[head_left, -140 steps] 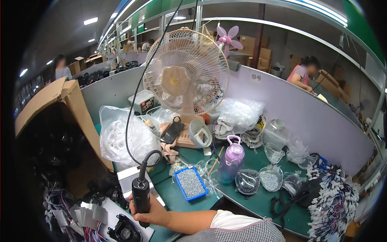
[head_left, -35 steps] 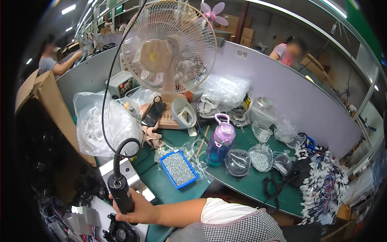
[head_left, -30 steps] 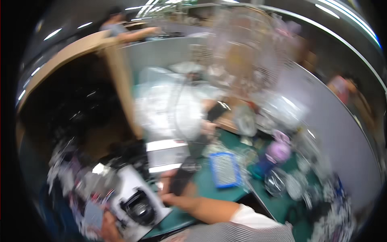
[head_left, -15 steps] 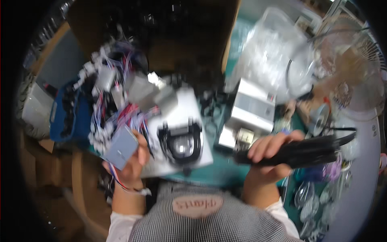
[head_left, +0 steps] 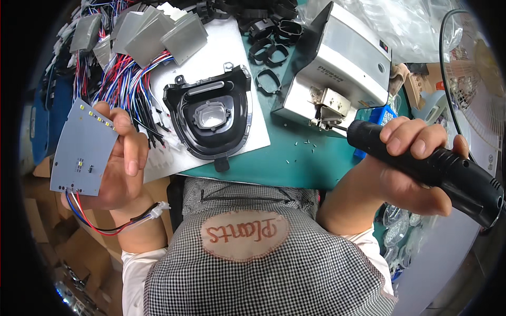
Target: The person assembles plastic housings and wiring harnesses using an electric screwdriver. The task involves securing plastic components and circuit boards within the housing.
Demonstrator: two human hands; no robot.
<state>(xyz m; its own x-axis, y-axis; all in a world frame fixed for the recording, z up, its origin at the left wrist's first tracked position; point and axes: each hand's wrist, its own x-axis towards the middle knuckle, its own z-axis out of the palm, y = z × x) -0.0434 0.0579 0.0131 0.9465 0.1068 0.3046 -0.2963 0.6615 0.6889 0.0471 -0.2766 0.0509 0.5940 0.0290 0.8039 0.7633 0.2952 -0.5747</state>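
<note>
My left hand (head_left: 129, 152) grips a flat LED circuit board (head_left: 84, 145) at its right edge, the face with small yellow LEDs visible. Thin red, white, blue and black wires hang from its lower edge to a white plug (head_left: 158, 209). Wrapped around a black electric screwdriver (head_left: 466, 181) is my right hand (head_left: 416, 152). The screwdriver lies almost level, its bit reaching the metal outlet (head_left: 333, 105) of a grey-and-white screw feeder (head_left: 342, 63). Between my hands, a black plastic housing (head_left: 205, 139) with a clear lens (head_left: 211, 114) rests on a white foam sheet (head_left: 258, 126).
Several wired boards (head_left: 150, 37) are heaped at the far left. Black rings (head_left: 269, 81) and loose screws (head_left: 303, 144) lie on the green mat (head_left: 284, 163). Clear plastic bags (head_left: 416, 31) sit behind the feeder; a fan (head_left: 482, 63) and black cable (head_left: 444, 58) are at right.
The view has tilted and steadied. My left hand has shifted left with the board, which now stands more upright. The screwdriver's tip has come up to the feeder's outlet.
</note>
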